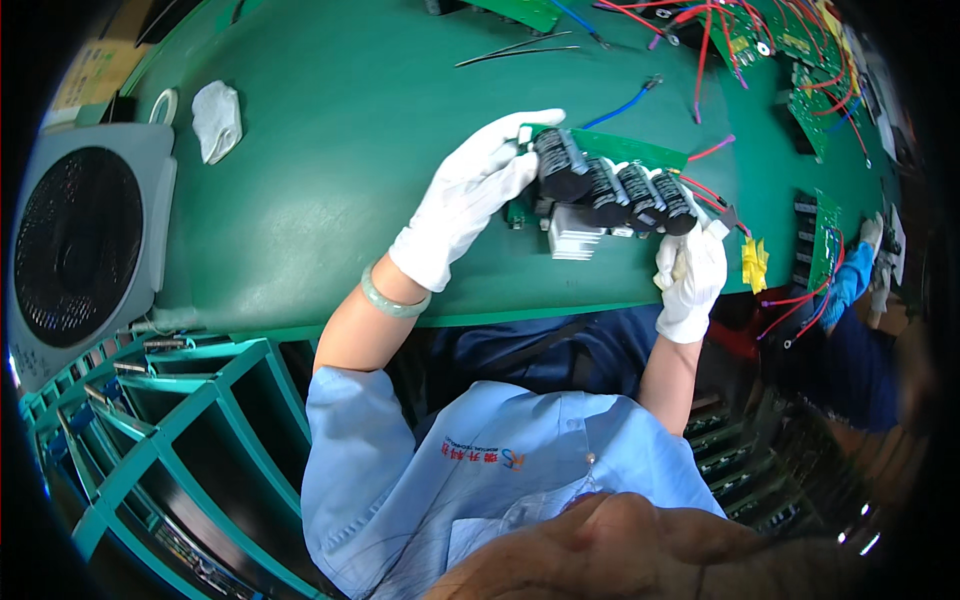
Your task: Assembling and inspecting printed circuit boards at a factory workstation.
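Note:
Both my hands wear white gloves and hold a green circuit board (630,148) above the green table. Several black cylindrical capacitors (607,192) stand in a row on the board, with a silver finned heat sink (574,235) below them. My left hand (470,190) grips the board's left end, thumb by the largest capacitor and fingers at the top corner. My right hand (694,270) is closed at the lower right end, near the last capacitor. A small greyish flat piece (724,220) shows at its fingertips. Red wires and a blue wire (618,108) reach out past the board.
A grey fan (85,230) stands at the left edge, near a crumpled white cloth (217,121). Black cable ties (515,50) lie at the back. More wired circuit boards (800,50) crowd the far right. A yellow piece (754,264) and a co-worker's blue-sleeved arm (850,285) are at right.

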`<state>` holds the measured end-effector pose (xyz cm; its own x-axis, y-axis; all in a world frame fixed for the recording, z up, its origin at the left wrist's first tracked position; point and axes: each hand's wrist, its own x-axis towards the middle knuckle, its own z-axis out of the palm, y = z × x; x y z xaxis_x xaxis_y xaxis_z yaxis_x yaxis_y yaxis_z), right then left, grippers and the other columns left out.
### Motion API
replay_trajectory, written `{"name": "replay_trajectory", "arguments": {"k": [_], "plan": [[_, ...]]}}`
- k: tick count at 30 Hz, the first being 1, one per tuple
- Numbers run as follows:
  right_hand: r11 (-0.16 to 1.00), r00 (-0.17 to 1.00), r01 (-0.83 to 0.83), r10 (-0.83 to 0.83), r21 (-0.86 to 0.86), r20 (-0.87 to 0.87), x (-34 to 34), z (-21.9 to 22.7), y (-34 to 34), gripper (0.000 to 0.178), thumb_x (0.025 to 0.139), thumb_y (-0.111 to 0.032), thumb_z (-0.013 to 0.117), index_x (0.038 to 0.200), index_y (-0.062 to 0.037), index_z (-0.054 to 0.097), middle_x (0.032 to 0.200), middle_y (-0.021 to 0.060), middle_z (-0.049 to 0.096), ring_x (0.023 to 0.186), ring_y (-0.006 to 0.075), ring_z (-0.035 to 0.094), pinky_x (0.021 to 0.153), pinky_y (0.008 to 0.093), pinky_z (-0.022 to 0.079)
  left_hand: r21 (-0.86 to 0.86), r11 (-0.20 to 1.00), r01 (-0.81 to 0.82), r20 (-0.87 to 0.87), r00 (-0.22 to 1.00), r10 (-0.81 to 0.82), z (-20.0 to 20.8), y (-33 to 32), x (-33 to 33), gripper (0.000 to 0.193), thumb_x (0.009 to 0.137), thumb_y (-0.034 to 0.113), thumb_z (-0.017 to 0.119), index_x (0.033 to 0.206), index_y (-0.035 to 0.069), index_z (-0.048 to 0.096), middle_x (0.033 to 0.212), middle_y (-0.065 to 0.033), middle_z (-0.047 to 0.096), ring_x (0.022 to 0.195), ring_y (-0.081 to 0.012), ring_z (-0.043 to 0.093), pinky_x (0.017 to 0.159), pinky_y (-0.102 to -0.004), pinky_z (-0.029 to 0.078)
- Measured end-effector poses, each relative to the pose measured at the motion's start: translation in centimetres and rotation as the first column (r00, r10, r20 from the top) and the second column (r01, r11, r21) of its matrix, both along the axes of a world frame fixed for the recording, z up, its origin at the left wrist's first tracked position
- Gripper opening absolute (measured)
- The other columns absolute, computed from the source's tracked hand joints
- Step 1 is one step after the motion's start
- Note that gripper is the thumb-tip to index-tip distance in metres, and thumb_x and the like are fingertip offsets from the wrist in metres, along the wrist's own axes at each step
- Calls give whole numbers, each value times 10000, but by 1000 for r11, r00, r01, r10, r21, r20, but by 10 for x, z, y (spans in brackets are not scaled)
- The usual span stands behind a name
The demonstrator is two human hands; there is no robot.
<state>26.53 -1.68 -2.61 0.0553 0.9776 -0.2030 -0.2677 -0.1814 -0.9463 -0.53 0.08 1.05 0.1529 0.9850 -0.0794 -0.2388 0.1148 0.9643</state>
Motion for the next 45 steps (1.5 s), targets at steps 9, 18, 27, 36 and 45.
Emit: {"name": "replay_trajectory", "arguments": {"k": [9,18,27,36,45], "plan": [[993,997,70,-65,99,-52,-9,3,3,319,957,-80,475,1236,74,455,1283,219,542,448,62,464,383,179,350,-153,988,0,-1,1000,0,-3,4,-2,380,924,174,550,1275,29,555,936,24,524,741,-38,416,636,-165,338],[999,999,10,-12,38,48,-15,8,2,392,948,-123,526,1299,43,469,998,129,649,459,62,469,375,192,311,-143,990,6,184,983,21,-13,4,-9,431,947,182,482,1335,-7,489,1263,-56,550,1091,-141,536,956,-260,407],[997,987,73,-74,8,142,-25,14,4,391,947,-105,523,1306,45,479,776,79,626,483,65,472,428,192,332,-133,991,16,285,958,23,-17,2,-7,533,997,338,371,1369,-40,424,1299,-123,535,1184,-212,511,1031,-356,368],[998,979,-54,50,13,199,-14,7,4,420,949,-131,512,1309,74,443,1119,161,641,535,70,508,426,177,354,-214,973,88,308,951,-19,-14,11,-9,845,959,628,153,1386,-68,370,1342,-151,496,1228,-242,480,1061,-358,332],[999,977,-37,29,35,212,-16,10,4,403,960,-124,484,1306,79,438,1114,189,636,520,75,509,417,176,353,-258,965,52,330,943,37,-16,13,-5,841,945,655,135,1334,-1,489,1245,-115,568,1172,-225,520,1040,-353,355]]}}
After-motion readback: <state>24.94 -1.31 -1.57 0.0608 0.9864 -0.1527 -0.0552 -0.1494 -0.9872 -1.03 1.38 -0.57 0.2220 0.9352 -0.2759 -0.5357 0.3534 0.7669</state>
